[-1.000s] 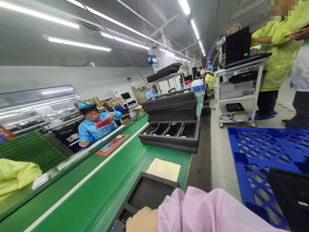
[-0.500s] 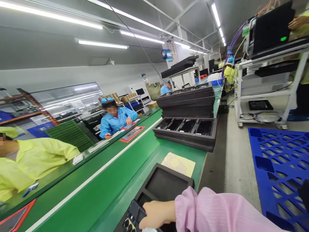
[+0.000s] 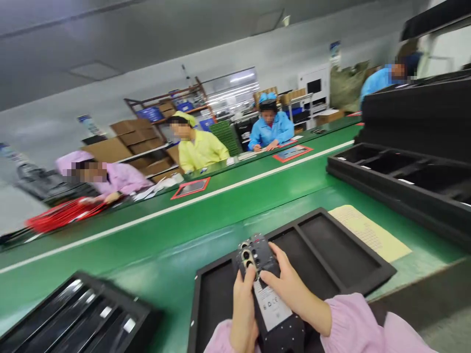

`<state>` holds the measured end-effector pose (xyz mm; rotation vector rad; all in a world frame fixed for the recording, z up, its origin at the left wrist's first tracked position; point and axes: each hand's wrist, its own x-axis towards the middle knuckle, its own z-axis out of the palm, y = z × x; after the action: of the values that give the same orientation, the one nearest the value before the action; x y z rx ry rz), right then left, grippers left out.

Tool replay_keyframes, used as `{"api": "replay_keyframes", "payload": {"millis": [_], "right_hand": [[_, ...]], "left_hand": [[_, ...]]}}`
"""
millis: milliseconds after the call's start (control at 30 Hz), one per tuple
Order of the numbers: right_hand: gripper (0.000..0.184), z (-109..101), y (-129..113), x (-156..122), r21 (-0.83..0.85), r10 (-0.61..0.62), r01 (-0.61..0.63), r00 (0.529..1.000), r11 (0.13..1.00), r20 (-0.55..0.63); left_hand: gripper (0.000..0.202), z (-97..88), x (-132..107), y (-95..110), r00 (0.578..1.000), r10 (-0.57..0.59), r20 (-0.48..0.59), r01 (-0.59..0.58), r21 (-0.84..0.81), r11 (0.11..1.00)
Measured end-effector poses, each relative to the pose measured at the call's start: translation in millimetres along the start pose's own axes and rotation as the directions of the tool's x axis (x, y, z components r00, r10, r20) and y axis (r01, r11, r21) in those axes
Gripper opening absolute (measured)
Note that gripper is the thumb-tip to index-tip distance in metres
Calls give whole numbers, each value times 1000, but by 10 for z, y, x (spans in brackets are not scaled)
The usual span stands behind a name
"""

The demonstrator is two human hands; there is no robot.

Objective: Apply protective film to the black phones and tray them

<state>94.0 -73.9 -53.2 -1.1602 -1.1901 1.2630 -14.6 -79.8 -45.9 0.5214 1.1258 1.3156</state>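
Both my hands grip a black phone-shaped device (image 3: pixel 265 289) with camera holes at its far end and a white label on its back. My left hand (image 3: pixel 243 314) wraps its left side, thumb up near the camera holes. My right hand (image 3: pixel 292 287) clasps the right side, fingers curled over the top edge. The device sits above a black foam tray (image 3: pixel 327 250) with shallow compartments on the green bench.
A second black tray (image 3: pixel 79 321) lies at the lower left, and stacked black trays (image 3: pixel 408 162) stand at the right. A yellow perforated sheet (image 3: pixel 370 233) lies beside my tray. Across the green conveyor (image 3: pixel 184 206) sit several workers in pink, yellow and blue.
The view has swung left and down. My left hand has come into view and both hands now hold the device over the tray; before, only my right hand rested on it.
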Motion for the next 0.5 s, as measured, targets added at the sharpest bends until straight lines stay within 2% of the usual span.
{"api": "replay_keyframes", "payload": {"millis": [67,133,200,267,367,433,500], "right_hand": [[81,-20,-44,3,31,-70,68,994,997,83],[82,-61,-110,-7,69,-199,191,969,979,145],[82,-105,-141,-38,105,-290,274,937,956,194],[86,-139,-110,-91,156,-290,256,923,954,252],[84,-156,3,-183,196,-265,209,908,958,325],[71,-141,63,-237,163,-310,272,902,948,300],[62,-120,92,-282,98,-372,359,897,928,240]], "left_hand": [[62,37,-43,40,979,202,23,-203,64,977],[62,42,-82,97,903,419,91,-428,127,895],[67,13,-118,123,814,536,224,-571,132,811],[83,-37,-151,89,734,599,319,-657,111,746],[105,-118,-194,-50,626,724,291,-775,124,620],[100,-170,-212,-148,566,774,285,-822,116,558],[86,-220,-225,-221,541,770,338,-830,67,554]]}}
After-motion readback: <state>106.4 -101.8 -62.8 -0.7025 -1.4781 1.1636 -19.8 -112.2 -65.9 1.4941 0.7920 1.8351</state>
